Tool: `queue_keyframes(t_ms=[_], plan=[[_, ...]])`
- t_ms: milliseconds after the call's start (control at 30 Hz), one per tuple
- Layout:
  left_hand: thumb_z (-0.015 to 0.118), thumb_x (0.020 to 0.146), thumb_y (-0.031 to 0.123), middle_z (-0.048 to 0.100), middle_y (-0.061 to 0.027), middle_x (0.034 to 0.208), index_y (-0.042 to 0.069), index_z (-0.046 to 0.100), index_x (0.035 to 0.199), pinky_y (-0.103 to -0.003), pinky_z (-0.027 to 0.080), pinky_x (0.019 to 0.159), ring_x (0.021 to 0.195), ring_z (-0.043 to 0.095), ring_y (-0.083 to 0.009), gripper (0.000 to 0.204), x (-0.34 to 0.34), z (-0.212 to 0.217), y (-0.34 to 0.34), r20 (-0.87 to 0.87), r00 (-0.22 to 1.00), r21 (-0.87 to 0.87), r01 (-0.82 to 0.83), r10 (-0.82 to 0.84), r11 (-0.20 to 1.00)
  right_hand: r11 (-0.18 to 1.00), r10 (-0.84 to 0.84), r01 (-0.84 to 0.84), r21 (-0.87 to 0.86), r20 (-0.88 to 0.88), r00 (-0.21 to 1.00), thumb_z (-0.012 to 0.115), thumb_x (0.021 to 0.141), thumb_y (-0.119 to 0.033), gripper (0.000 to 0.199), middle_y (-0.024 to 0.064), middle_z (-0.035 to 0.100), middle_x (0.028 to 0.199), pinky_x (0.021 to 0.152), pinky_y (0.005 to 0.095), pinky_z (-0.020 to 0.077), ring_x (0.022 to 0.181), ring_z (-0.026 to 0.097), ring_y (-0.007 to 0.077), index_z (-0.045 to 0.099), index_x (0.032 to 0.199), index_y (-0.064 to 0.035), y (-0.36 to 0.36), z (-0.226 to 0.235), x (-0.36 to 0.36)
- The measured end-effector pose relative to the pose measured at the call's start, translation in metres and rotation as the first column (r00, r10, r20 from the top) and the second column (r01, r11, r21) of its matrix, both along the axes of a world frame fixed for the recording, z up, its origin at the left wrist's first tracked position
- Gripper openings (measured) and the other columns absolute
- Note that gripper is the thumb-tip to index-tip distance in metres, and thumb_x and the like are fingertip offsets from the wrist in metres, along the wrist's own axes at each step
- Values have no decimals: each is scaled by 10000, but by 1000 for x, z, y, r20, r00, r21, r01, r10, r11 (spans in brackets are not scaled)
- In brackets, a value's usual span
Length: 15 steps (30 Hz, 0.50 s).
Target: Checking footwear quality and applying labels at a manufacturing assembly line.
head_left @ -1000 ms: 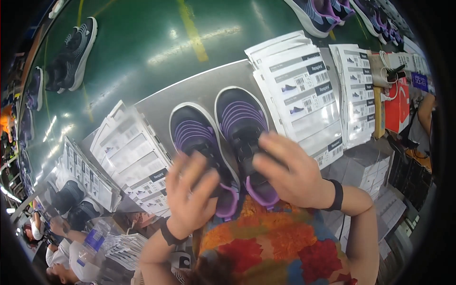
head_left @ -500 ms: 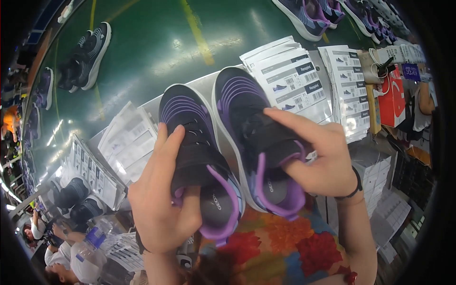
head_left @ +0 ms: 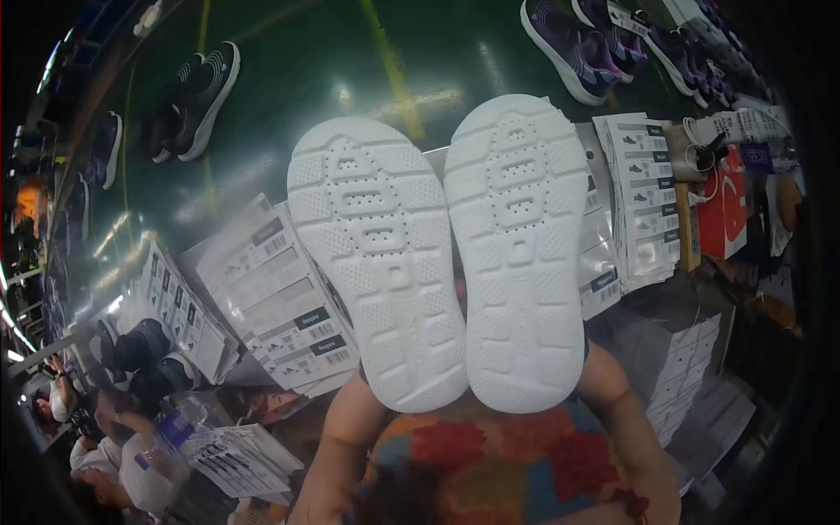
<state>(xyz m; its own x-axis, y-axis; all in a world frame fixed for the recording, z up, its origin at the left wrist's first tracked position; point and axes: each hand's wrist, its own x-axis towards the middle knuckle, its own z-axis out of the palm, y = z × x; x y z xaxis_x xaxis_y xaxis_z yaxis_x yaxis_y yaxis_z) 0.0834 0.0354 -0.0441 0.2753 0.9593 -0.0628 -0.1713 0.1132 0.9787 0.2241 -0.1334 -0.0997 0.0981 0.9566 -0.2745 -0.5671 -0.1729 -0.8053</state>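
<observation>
Two sneakers are turned soles up in front of me, side by side, toes away from me. The left sneaker [head_left: 394, 271] and the right sneaker [head_left: 521, 262] show white, ridged outsoles with small perforated windows in the forefoot. My left hand [head_left: 362, 398] reaches up behind the left one, and my right hand [head_left: 604, 374] behind the right one. Fingers of both hands are hidden by the shoes; each hand supports its own shoe from the upper side. The dark uppers are out of sight now.
Label sheets [head_left: 289, 306] lie in stacks left of the sneakers, and more label sheets [head_left: 643, 192] to the right. Beyond runs a green conveyor belt [head_left: 289, 79] carrying other sneakers [head_left: 206, 101]. A red box [head_left: 724, 206] stands at right; a co-worker [head_left: 149, 468] is at lower left.
Both sneakers have been flipped from uppers showing to soles showing. My hands, earlier visible gripping the tongues and collars, are now mostly behind the shoes.
</observation>
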Motion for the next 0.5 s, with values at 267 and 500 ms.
queue_keyframes(t_ms=[267,500], plan=[[536,771,-36,645,-211,1172,-81,493,1337,-342,542,885,1038,670,-307,570,-5,-22,25,106,990,-198,116,-96,973,956,-42,-89,279,431,901,591,898,-51,537,163,535,1367,1048,356,449,1257,536,261,430,1405,18,26,2,5],[520,795,-38,655,-189,1135,-67,491,1344,-321,548,838,998,678,-269,550,-22,-35,144,64,954,-172,301,-294,938,952,-296,297,72,466,834,586,843,-32,460,82,678,968,710,315,536,762,634,173,542,1294,45,171,4,80]])
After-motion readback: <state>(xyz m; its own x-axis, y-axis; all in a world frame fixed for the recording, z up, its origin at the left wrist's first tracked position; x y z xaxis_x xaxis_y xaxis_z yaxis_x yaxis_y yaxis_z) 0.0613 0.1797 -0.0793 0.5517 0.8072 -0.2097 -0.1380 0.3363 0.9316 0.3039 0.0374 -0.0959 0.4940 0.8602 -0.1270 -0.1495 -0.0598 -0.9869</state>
